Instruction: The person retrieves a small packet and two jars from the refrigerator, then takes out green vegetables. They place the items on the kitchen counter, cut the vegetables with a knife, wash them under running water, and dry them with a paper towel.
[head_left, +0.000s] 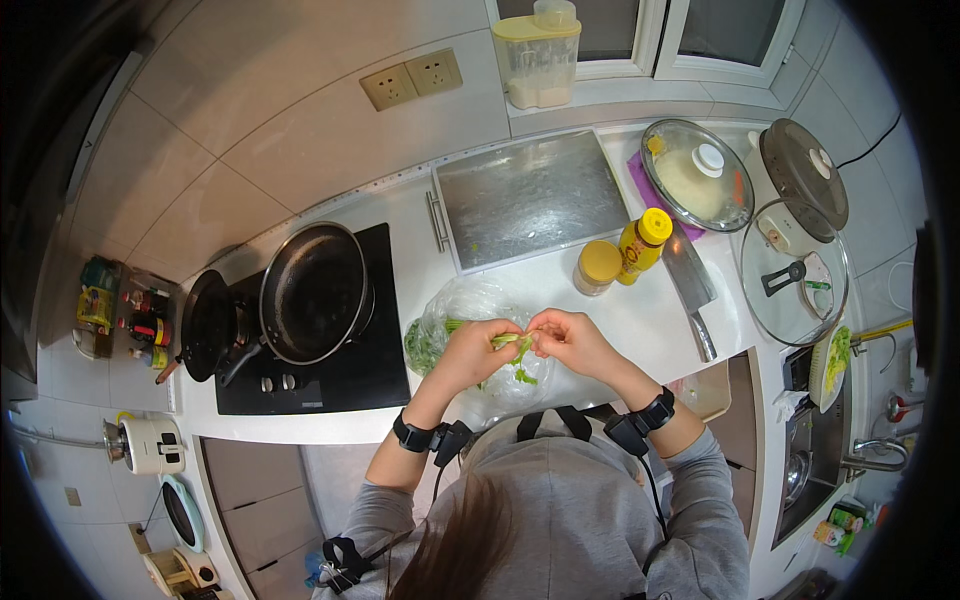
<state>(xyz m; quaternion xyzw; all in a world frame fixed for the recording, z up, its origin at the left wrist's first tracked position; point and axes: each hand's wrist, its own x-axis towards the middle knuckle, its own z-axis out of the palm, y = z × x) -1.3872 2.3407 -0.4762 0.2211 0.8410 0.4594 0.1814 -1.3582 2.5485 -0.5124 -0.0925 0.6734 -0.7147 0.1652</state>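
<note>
My left hand (480, 351) grips a thin bunch of green leafy stalks (507, 340), which look like celery or coriander. The fingertips of my right hand (567, 339) pinch the end of the same stalks, and the two hands almost touch. Leaves (526, 373) dangle below the fingers. Beneath both hands a clear plastic bag (472, 300) lies crumpled on the white counter (660, 330). More greens (424, 352) show through the bag at its left side. My palms are hidden from this angle.
Left stands a black cooktop (382, 300) with a frying pan (313, 292). Beyond the bag lies a metal tray (532, 199). To the right are a jar (598, 268), a yellow bottle (643, 246), a cleaver (688, 274), a lidded bowl (697, 176) and a glass lid (787, 307). The sink (821, 457) is far right.
</note>
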